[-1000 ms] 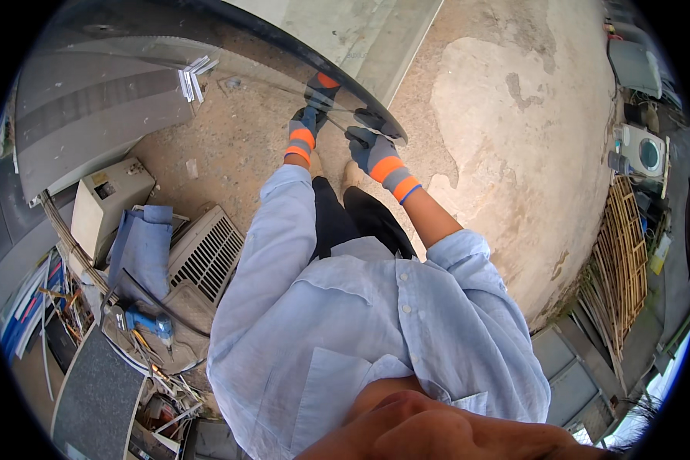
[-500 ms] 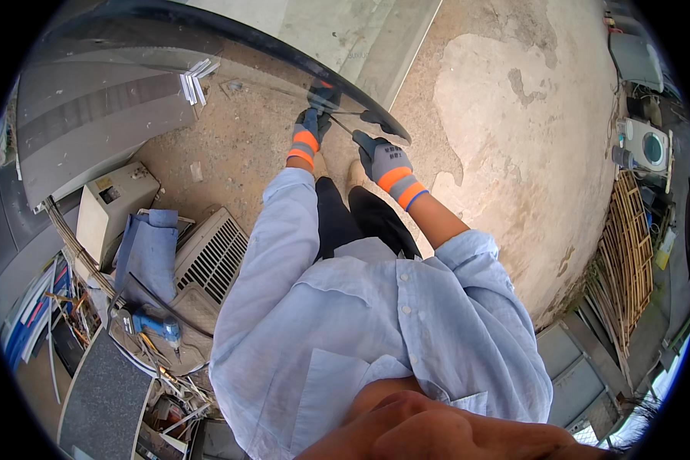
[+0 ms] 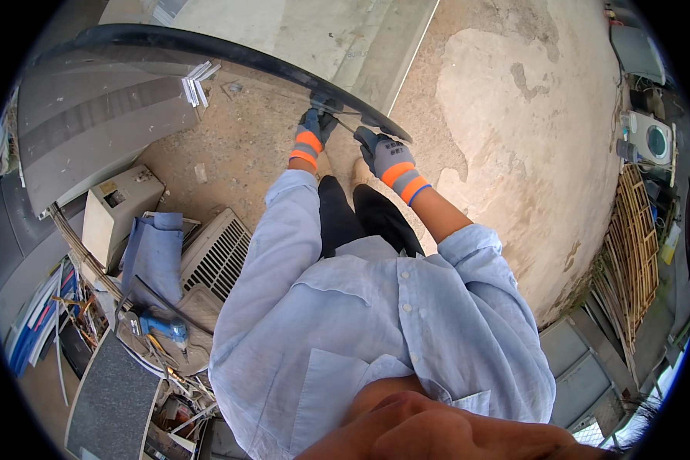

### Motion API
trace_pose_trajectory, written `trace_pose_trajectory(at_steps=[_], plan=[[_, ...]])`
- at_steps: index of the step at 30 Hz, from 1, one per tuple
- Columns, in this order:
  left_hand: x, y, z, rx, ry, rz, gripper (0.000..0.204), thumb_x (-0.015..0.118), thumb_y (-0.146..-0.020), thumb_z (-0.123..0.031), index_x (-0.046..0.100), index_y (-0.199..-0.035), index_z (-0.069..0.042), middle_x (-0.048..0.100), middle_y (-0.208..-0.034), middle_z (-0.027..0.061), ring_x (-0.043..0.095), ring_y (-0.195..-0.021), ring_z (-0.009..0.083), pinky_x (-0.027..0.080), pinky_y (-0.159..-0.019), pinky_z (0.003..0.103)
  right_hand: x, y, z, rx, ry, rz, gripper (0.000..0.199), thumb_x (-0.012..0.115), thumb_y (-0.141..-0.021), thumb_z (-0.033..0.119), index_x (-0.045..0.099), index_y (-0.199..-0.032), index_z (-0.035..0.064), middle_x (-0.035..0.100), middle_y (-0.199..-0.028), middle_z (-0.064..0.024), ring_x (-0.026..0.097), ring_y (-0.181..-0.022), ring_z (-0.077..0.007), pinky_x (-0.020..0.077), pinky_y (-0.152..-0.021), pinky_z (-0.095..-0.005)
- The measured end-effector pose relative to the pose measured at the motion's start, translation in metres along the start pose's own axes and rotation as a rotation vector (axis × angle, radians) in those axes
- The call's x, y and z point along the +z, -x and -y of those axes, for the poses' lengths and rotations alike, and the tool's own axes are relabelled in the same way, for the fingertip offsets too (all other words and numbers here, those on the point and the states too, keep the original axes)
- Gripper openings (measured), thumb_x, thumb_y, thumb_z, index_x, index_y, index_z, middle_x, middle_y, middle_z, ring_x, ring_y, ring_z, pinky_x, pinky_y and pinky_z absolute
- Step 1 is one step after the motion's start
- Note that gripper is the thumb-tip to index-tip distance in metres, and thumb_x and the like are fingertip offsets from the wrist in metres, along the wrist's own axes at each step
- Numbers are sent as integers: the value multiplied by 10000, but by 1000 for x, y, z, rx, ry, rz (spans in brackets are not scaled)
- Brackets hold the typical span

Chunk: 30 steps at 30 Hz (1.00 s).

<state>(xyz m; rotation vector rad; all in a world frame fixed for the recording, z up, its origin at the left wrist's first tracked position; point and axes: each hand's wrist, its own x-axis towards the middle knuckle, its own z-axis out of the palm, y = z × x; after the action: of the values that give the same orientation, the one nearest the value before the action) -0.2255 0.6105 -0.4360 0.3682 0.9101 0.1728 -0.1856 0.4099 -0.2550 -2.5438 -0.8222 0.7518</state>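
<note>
The person is standing and looking down; both gloved hands are working at the dark curved rim of a large glass-like panel that is leaning across the upper left of the view. The left hand is curled up against the underside of the rim, fingers closed around it or something at it — the exact grip is too small to tell; the right hand is closed in a fist just beside it, holding what looks like a thin tool whose tip is pointing at the rim between the two hands. Judging from this, the step in hand is working or prying at the rim's edge; the next move would be calling for a steady brace from the left hand while the right one is levering along the strip.

Against the picture half a second back, the hands are sitting in nearly the same spot — the view is only tilting a little. Lower left, a grilled air-conditioner unit, a blue cloth and a blue drill are lying among clutter.
</note>
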Motion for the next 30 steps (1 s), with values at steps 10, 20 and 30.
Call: trace_pose_trajectory(at_steps=[10,20,30], plan=[[5,30,1,-125,1,181,451,632,-925,-33,522,-1296,-265,657,-1142,145,688,-994,302,621,-817,496,15,-6,-13,36,140,15,420,573,-937,404,708,-1037,19,703,-1021,-238,681,-917,-409,540,-818,-483],[44,46,7,-70,-142,-89,489,673,-934,-55,481,-1350,-227,644,-1154,94,670,-1020,226,647,-760,360,29,-9,-25,-71,209,-9,315,559,-970,296,595,-1270,207,700,-945,-184,669,-884,-392,524,-768,-492],[-35,38,-5,6,-116,-84,490,661,-946,-75,477,-1393,-153,593,-1179,124,664,-1051,288,625,-835,408,-14,-14,43,-200,240,286,334,530,-961,205,565,-1287,273,675,-1017,-138,680,-898,-352,529,-734,-476]])
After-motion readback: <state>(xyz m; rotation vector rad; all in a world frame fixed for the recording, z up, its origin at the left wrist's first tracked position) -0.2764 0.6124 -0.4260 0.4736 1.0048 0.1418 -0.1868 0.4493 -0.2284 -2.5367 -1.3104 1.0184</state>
